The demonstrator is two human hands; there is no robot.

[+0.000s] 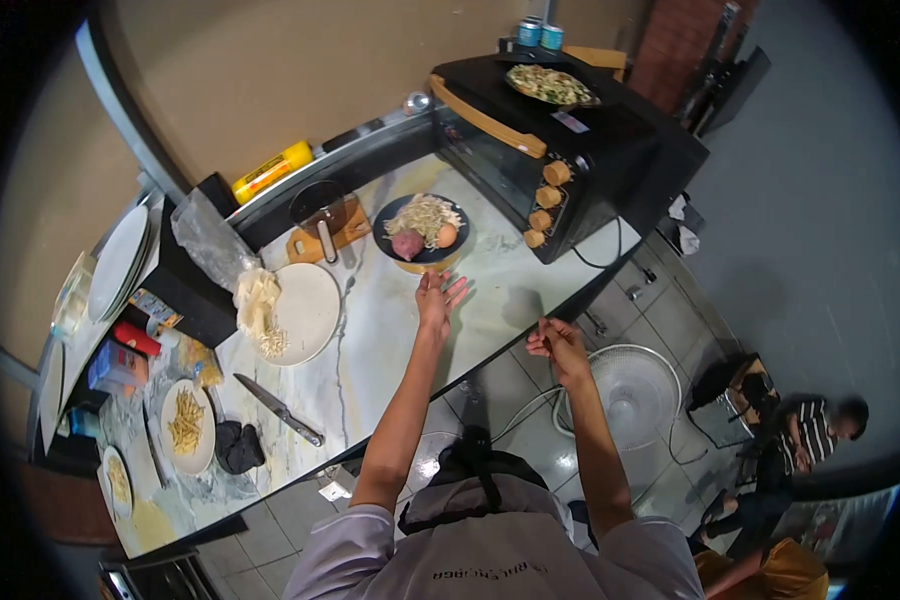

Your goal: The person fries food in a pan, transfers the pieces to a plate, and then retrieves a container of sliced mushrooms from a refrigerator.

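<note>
My left hand (440, 299) is above the counter, just in front of a dark plate (382, 221). Its fingers are apart and nothing shows in them. On the plate lie a heap of pale bean sprouts (425, 213), a brown egg (447, 236) and a reddish round bulb or root (407, 244). Out past the counter's front edge hangs my right hand (562, 348), fingers curled in loosely, with no object visible in it. Left of the plate, a large white plate (315, 312) bears a plastic bag (258, 302) and some pale strips.
A knife (278, 410) lies near a black cloth (238, 446) and a plate of fries (186, 422). The black oven (570, 140) carries a plate of food (550, 87). A large strainer basket (625, 400) stands below; a seated person (805, 440) is at the right.
</note>
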